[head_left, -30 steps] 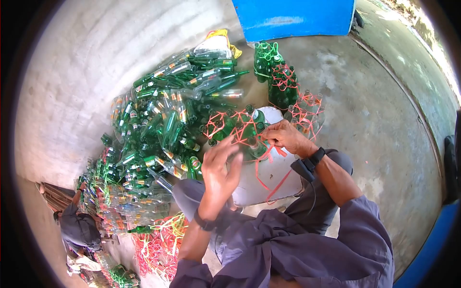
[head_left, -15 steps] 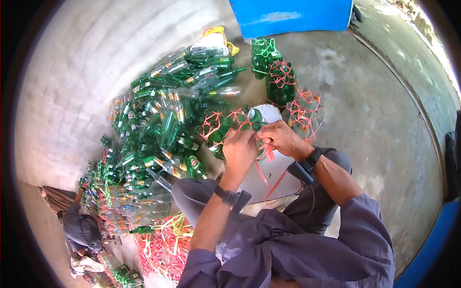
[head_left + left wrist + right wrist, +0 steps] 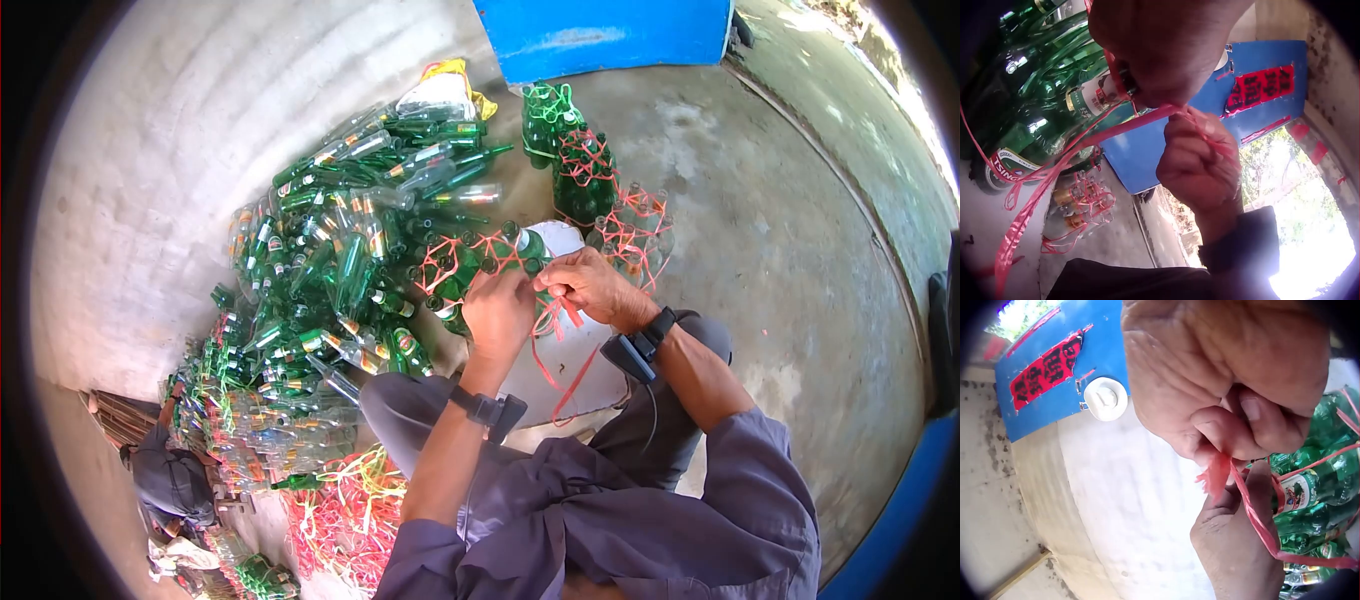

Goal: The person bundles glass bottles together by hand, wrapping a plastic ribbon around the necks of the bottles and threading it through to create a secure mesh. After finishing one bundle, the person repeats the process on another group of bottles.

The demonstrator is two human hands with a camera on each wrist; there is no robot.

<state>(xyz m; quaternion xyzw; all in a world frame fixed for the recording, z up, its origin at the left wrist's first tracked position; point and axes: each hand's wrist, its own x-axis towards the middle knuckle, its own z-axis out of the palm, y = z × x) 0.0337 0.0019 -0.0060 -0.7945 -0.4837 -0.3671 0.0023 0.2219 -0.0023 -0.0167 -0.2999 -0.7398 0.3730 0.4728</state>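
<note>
Pink plastic twine (image 3: 550, 372) is laced around the necks of a bundle of green glass bottles (image 3: 1035, 128), one with a Tsingtao-type label. My left hand (image 3: 500, 312) pinches the twine at the bundle's near right corner. Right beside it, fingertips close together, my right hand (image 3: 597, 288) grips the twine with curled fingers. A frayed end (image 3: 1215, 478) sticks out below the right fingers in the right wrist view. Loose lengths hang over a white board (image 3: 530, 392) under the bundle. The spot where the strands meet is partly hidden by my fingers.
Tied bundles of bottles (image 3: 585, 180) stand on the floor ahead and to the right. A big heap of loose bottles (image 3: 330, 240) lies at left against the wall. Pink and yellow twine (image 3: 345, 515) is piled lower left, near another person (image 3: 172, 480). A blue panel (image 3: 610, 35) stands ahead.
My left hand has come in from a loose, raised pose left of the twine to pinch it beside the right hand. The right hand keeps its grip, nearly in place.
</note>
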